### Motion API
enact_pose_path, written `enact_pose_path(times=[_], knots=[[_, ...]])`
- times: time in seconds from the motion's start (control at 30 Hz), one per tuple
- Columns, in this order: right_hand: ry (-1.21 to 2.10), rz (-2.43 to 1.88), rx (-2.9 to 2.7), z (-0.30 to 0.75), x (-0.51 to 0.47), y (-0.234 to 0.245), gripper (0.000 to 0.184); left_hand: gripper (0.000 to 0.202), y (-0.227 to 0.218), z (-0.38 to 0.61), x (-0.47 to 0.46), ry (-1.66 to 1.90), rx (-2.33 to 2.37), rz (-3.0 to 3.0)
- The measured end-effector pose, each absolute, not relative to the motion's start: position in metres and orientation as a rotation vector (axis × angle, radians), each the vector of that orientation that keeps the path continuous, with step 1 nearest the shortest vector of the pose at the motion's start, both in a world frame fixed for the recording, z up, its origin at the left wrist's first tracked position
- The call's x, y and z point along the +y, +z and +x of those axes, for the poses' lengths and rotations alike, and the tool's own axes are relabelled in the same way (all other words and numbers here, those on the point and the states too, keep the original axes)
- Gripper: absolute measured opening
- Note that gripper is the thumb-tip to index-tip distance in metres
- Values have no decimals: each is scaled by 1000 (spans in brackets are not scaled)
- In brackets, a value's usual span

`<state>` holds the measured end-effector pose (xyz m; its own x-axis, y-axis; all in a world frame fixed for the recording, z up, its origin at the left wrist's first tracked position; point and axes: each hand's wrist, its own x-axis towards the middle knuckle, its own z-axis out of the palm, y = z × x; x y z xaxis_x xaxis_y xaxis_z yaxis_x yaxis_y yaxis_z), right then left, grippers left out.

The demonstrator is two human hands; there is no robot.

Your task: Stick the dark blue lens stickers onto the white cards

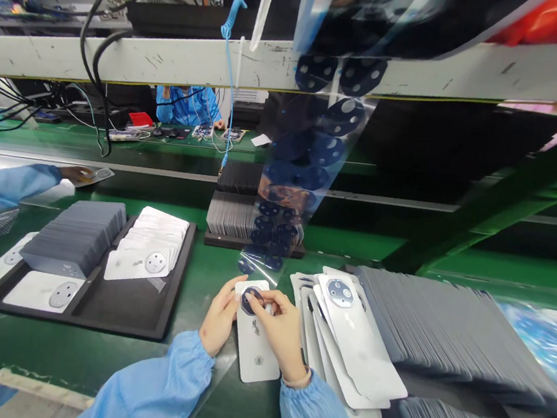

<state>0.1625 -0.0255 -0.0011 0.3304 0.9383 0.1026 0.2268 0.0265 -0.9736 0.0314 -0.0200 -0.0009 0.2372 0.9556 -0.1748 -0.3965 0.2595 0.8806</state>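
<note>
A white phone back cover (pixel 257 351) stands tilted upright between my hands above the green bench. My left hand (pixel 220 316) grips its upper left edge, fingers closed. At the cover's top, the thumb and fingers of my right hand (pixel 285 330) are closed at a dark round camera sticker (pixel 249 301), which lies over the camera area and is partly hidden by them. Just behind, a clear strip of dark round stickers (pixel 304 158) hangs down from the shelf. To the right of my right hand, several white back covers (pixel 357 339) lie in a fanned pile.
At left, a black tray (pixel 126 312) bears grey plates (pixel 77 233) and white covers (pixel 147 241). Dense rows of grey plates (pixel 465 337) fill the right side. A co-worker's sleeve (pixel 9 185) reaches in from the left. Overhead runs a white shelf beam (pixel 175 59).
</note>
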Motion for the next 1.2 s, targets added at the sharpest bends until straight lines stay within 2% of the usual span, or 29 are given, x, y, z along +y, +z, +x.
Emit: enact_pose_path(times=[0.2,0.43,0.8,1.0,1.2], knots=[[998,-1385,-1077,167,-23,6,26,57,-2,30,-18,1066,876,832],[1176,-1288,-945,168,-21,7,33,56,-2,28,-17,1062,872,885],[1149,-1244,-974,162,-29,6,33,53,-6,24,-8,1206,1023,776],[977,-1370,-1024,159,-28,0,35,52,-6,25,-13,1122,963,1002],[941,-1377,-1048,160,-27,2,33,51,-12,23,-13,1070,954,1043]])
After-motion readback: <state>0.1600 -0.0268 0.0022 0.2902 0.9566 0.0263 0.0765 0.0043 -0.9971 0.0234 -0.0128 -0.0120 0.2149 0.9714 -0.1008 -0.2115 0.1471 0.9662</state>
